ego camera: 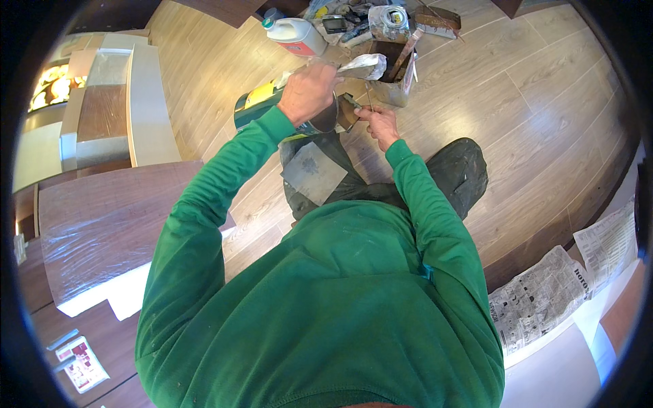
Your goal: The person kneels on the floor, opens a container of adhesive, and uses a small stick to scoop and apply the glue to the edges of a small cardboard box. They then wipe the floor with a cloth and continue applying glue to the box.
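My left hand (312, 92) grips a flat tool whose end carries white material (368, 66), pointing right. Under that hand a green can (252, 109) with a yellow label lies tipped, its dark mouth (326, 120) facing right. At the mouth, my right hand (380, 126) pinches a small flat brownish piece (348, 112); its exact kind is unclear. A thin rod (369, 96) stands up by these fingers. Just beyond is a cut-open container (393, 94) with a paintbrush (408, 51) leaning in it. A grey square sheet (315, 173) rests on my left thigh.
Farther off stand a white jug (296, 34) with a green cap, a stained tin (390, 23), a wide brush (437, 21) and cluttered tools (344, 23). Film-wrapped boards (102, 229) lie left. Newspaper (543, 296) covers a surface at right. Wood-look flooring (500, 117) surrounds my legs.
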The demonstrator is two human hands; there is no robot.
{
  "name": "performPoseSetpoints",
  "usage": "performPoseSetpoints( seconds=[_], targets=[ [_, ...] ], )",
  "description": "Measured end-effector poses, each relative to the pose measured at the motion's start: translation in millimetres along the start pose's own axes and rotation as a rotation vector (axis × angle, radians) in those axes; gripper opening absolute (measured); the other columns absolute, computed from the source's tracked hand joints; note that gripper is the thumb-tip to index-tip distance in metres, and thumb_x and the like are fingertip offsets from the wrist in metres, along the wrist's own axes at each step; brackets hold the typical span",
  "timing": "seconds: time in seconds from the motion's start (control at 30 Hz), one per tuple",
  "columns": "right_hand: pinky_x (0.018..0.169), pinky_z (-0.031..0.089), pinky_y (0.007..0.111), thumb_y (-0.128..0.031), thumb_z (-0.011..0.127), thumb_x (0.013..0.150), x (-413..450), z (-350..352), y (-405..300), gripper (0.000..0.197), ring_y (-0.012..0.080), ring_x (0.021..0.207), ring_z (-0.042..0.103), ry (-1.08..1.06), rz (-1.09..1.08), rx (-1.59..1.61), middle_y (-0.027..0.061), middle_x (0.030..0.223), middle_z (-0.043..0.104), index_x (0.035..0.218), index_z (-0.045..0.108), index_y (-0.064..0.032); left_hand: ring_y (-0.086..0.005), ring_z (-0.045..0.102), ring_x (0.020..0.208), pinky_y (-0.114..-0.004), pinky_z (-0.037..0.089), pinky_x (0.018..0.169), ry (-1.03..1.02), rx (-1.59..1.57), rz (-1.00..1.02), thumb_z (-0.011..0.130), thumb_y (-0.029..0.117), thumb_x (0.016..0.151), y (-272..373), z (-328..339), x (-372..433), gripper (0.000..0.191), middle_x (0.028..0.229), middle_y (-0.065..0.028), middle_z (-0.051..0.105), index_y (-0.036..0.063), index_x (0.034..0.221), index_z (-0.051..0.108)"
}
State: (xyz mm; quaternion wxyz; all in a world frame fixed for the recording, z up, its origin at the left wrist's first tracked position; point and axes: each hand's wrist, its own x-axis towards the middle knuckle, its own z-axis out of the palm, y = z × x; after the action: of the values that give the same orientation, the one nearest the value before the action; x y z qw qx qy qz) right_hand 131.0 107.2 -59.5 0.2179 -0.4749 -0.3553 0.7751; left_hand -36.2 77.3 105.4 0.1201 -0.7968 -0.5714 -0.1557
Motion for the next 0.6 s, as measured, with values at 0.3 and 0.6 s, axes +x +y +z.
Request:
performPoseSetpoints(
  seconds=[0.3,0.6],
  targets=[
    [0.043,0.030,0.023,-0.023,0.083,0.078,2.6,-0.4,2.4,0.034,0.0075,0.052,0.043,-0.001,-0.007,-0.023,0.0066,0.090,0.070,0.103,0.071,-0.0038,-0.0355,0.064,0.070,-0.046,0.052,0.059,-0.002,-0.015,0.007,0.070,0.021,0.090,1.0,1.0,0.8,0.021,0.081,-0.0149,0.060,0.0047,0.090,0.057],
    [0.044,0.031,0.023,-0.024,0.083,0.078,3.8,-0.7,3.2,0.033,0.0078,0.053,0.043,0.005,0.008,-0.019,0.0059,0.090,0.071,0.101,0.070,-0.0047,-0.0361,0.064,0.070,-0.047,0.052,0.060,-0.011,-0.008,-0.003,0.071,0.021,0.090,3.7,0.5,1.3,0.021,0.080,-0.0151,0.060,0.0048,0.091,0.057]
  ],
)
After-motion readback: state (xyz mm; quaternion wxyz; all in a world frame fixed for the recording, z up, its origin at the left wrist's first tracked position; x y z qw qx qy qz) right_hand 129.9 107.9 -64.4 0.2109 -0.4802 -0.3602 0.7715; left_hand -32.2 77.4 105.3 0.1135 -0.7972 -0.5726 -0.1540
